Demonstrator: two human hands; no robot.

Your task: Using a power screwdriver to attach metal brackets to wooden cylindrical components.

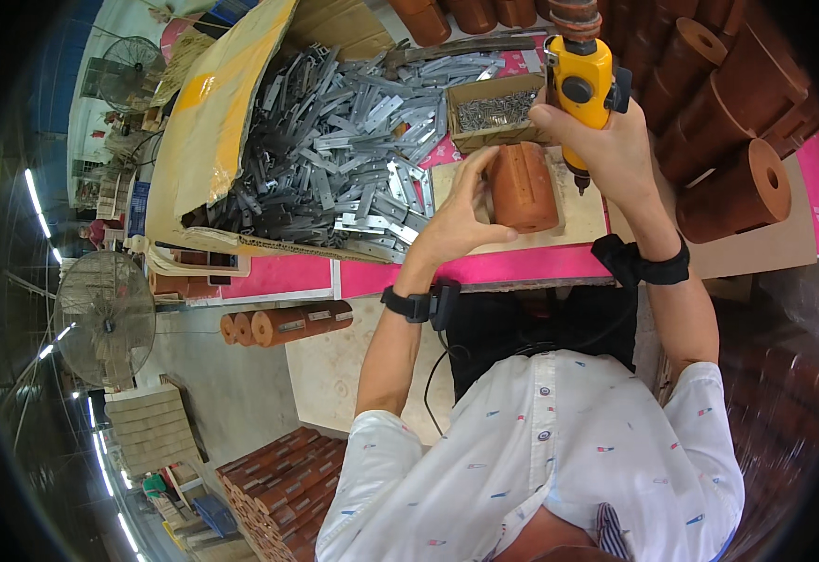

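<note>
On a pale wooden board (pixel 580 223) stands a reddish-brown cylinder (pixel 523 192) with a groove down its side. My left hand (pixel 456 214) curls round the cylinder's left side, fingers behind and thumb near its lower end. My right hand (pixel 615 155) is wrapped round a yellow power screwdriver (pixel 580 89), which hangs from a coiled line (pixel 575 17). Its dark tip points down just right of the cylinder, apart from it. Behind the cylinder sits a small cardboard box (pixel 473 140) of small metal screws.
A large open cardboard box (pixel 199 140) at the left spills many flat metal strips (pixel 334 140). More brown cylinders (pixel 737 192) stand and lie at the right and back. The table's pink edge (pixel 372 281) runs before me. Stacked cylinders (pixel 287 487) and a standing fan (pixel 105 318) are lower left.
</note>
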